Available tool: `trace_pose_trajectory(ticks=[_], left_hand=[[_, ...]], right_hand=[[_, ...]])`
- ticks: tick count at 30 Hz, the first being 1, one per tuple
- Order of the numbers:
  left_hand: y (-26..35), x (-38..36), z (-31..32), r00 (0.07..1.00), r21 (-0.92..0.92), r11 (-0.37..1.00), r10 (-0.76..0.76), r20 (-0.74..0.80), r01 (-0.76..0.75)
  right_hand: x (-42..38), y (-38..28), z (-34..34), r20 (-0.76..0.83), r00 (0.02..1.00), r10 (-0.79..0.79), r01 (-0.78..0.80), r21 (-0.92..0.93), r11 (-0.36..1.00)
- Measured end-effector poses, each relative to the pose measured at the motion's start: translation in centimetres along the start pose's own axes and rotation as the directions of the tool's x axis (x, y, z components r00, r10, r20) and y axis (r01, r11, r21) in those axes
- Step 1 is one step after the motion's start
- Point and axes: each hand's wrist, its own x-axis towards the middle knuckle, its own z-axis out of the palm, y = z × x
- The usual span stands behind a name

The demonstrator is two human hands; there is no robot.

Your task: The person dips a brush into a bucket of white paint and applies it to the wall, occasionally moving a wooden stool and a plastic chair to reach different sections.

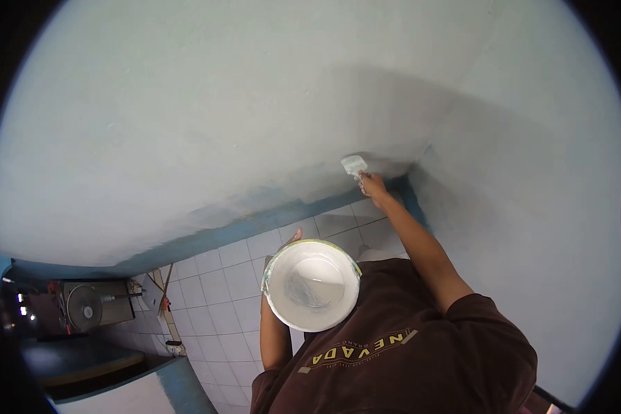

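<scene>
Whitish wall (186, 124), blue along its foot: coating step looks underway. Right hand (371, 185) grips brush (354, 164) at that wall; left hand (294, 237) mostly behind bucket (277, 279), can't tell its grip. Next stroke likely needs even pressure.

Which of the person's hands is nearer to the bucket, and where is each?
Left. The left hand is right at the bucket, mostly hidden behind it; the right hand is apart, up and right of it in the picture, holding the brush.
</scene>
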Motion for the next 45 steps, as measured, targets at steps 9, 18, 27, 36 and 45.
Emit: trace_pose_trajectory(ticks=[9, 18, 27, 36, 45], left_hand=[[2.4, -3.3, 4.8, 0.994, -0.019, 0.995, 0.098, -0.056, -0.099], [3.8, -8.1, 8.3, 1.0, 0.122, 0.992, -0.016, -0.017, 0.018], [0.8, -4.6, 6.0, 0.978, 0.172, 0.985, 0.04, -0.206, -0.004], [1.9, -5.7, 7.1, 0.984, 0.104, 0.994, -0.003, -0.176, 0.022], [2.0, -6.0, 6.9, 0.953, 0.207, 0.978, 0.095, -0.286, -0.036]], right_hand=[[-10.8, -21.3, 4.6, -0.099, 0.821, -0.562, 0.534, -0.214, 0.818], [-5.9, -13.5, 6.2, -0.091, 0.591, -0.801, 0.646, -0.541, 0.538], [-0.7, -4.8, 4.5, -0.206, 0.977, -0.057, -0.021, -0.357, 0.934], [-14.7, -23.1, 7.0, -0.024, 0.788, -0.616, 0.545, -0.438, 0.715], [-2.7, -7.8, 5.9, -0.086, 0.699, -0.71, 0.574, -0.524, 0.629]])
